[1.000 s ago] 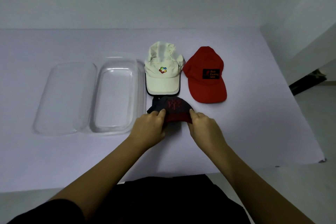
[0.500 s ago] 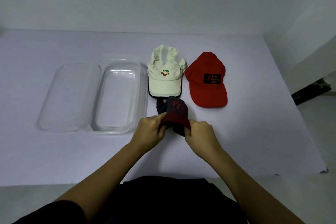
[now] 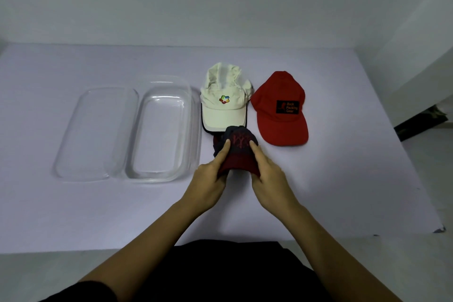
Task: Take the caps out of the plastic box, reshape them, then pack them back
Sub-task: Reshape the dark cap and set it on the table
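A dark navy cap with a maroon brim (image 3: 239, 152) sits near the middle of the table, held from both sides. My left hand (image 3: 208, 184) grips its left edge and my right hand (image 3: 269, 179) grips its right edge, index fingers lying along the crown. Just behind it lies a white cap (image 3: 224, 103) with a coloured logo, brim toward me. A red cap (image 3: 280, 110) with a black patch lies to the right of the white one. The clear plastic box (image 3: 161, 127) stands open and empty at the left, touching the white cap's side.
The box's clear lid (image 3: 98, 130) lies flat to the left of the box. The white table (image 3: 343, 191) ends at a front edge near my body and a right edge with a dark object (image 3: 421, 122) on the floor beyond.
Both hands have squeezed the dark cap's brim narrower and then shifted forward along its sides. The crown now stands more rounded. The other caps and the box have not moved.
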Demonstrator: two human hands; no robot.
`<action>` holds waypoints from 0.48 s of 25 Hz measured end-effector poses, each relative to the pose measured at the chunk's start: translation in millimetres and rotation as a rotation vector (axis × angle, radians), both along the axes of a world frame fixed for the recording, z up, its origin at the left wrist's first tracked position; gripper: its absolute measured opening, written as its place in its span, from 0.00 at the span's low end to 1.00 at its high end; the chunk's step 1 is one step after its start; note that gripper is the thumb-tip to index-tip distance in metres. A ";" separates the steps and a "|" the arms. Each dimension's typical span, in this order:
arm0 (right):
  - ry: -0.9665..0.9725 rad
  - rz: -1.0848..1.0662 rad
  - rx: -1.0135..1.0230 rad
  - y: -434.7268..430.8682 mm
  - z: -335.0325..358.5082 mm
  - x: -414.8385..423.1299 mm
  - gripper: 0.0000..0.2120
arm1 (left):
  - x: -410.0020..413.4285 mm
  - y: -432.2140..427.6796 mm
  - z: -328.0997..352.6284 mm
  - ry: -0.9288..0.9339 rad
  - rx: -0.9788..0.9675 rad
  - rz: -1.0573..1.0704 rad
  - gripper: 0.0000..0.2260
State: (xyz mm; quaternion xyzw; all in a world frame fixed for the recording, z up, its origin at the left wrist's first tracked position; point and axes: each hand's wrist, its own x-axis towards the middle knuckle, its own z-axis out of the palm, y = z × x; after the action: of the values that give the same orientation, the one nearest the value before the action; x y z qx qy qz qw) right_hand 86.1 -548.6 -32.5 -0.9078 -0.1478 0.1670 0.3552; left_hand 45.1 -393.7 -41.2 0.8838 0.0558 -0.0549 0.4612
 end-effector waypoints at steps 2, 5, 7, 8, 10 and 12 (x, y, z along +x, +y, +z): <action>0.045 -0.045 0.134 10.1 2.6 -8.6 0.35 | -2.6 -1.1 2.1 0.026 -0.260 0.056 0.33; 0.027 -0.023 0.072 8.7 2.2 -8.3 0.35 | -5.2 5.0 0.5 0.022 -0.233 0.023 0.32; -0.004 0.023 -0.034 0.2 0.8 -0.8 0.36 | -7.2 10.8 -1.0 0.003 -0.087 -0.056 0.30; -0.007 0.054 -0.072 -2.7 -0.3 0.8 0.37 | -8.6 12.3 -2.2 0.008 -0.055 -0.076 0.29; -0.009 0.099 -0.089 -4.0 -2.1 -2.4 0.37 | -10.8 10.9 -2.8 0.019 -0.061 -0.075 0.27; -0.030 0.094 -0.020 -1.7 -4.3 -10.6 0.40 | -13.3 5.8 -0.2 -0.023 -0.121 -0.049 0.27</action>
State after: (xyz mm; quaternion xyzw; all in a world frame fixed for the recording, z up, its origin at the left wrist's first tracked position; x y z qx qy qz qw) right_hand 75.5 -550.3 -36.9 -0.9058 -0.1940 0.1716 0.3354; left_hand 31.8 -387.8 -41.5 0.8560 0.0256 -0.0591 0.5129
